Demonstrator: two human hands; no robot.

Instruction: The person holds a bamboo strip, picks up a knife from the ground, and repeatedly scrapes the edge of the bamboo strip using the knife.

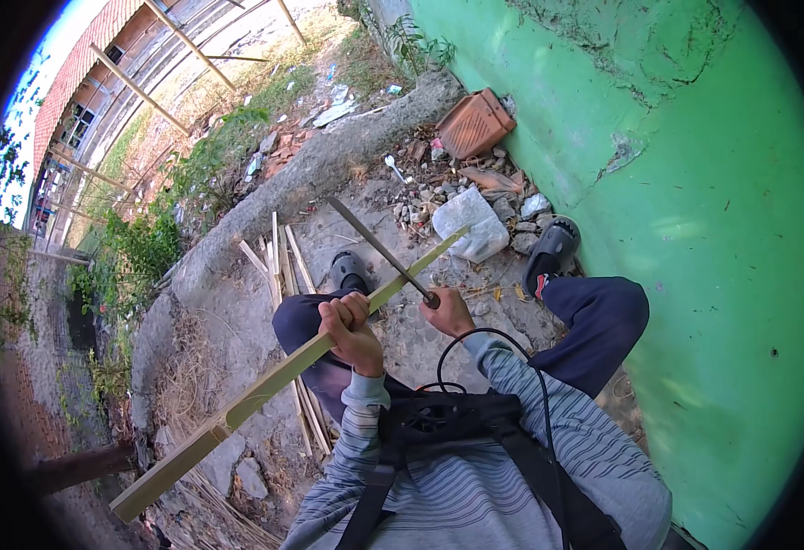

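Note:
My left hand [352, 332] is wrapped round a long split bamboo strip [272, 387], with a node along its length. The strip slants from the lower left up to the far right, its thin end above a whitish block [472, 225]. In my right hand [448, 313] is the handle of a long, narrow-bladed knife [372, 240]. The blade points to the far left and crosses the strip beyond my left hand. From this view I cannot tell whether the edge touches the bamboo.
Several thin bamboo strips [283, 261] lie on the ground beside my left leg. A green wall [714, 275] stands close on my right. Ahead are rubble [420, 197], an orange-brown plastic basket [475, 126] and a low curved concrete edge [319, 170]. A black cable [535, 367] loops near my right forearm.

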